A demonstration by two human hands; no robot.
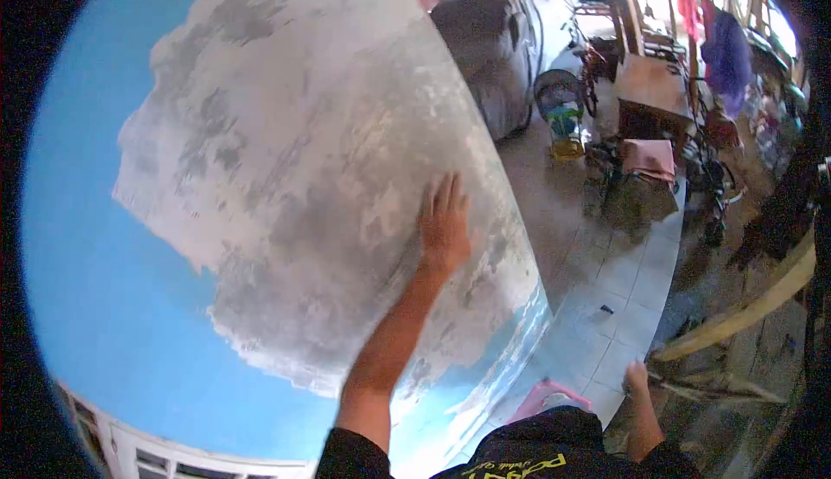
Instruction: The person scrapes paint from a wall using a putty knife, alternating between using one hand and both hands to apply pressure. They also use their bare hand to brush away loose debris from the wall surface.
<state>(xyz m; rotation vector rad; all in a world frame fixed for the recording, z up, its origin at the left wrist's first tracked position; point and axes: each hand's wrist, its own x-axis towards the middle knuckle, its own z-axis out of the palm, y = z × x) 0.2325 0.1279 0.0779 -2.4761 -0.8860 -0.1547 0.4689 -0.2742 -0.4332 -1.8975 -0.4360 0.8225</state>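
Note:
My left hand (446, 228) lies flat against a wall, its fingers stretched out on a rough grey-white patch (303, 133). Blue paint (86, 245) surrounds this patch on the left and below, with a ragged edge between them. On the right, my right hand (636, 378) hangs low beside my body, its fingers curled; whatever it may hold is too small to make out. Near my torso, a pink object (547, 392) rests on the floor, partly hidden by my black shirt.
Pale floor tiles (619, 306) run along the wall. Farther off stand a covered vehicle (493, 46), a chair with a pink cloth (649, 159) and a wooden table (653, 85). A curved wooden piece (744, 315) is at right. White window frames (130, 440) are at lower left.

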